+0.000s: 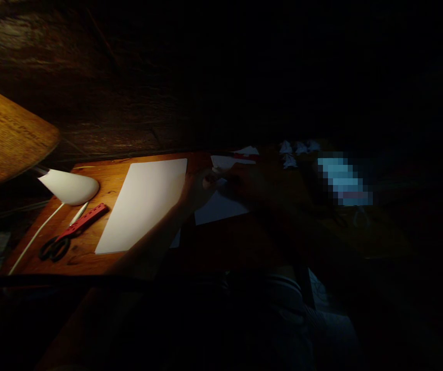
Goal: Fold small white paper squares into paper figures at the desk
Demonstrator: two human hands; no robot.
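My left hand, fingers curled in, meets my right hand above the middle of the wooden table. The right one lies in deep shadow, its fingers bent toward the left. Both seem closed around something small at the fingertips, too dark to make out. Beneath them lies a white sheet of paper, partly covered by the hands. A larger stack of white paper sits to the left, under my left forearm. Just beyond the hands are cut paper pieces with a dark red thing across them.
Black-handled scissors, a red slotted strip and a white pen lie left. A lamp with its cord stands behind them. Several small folded paper shapes and a pixelated lit screen are right.
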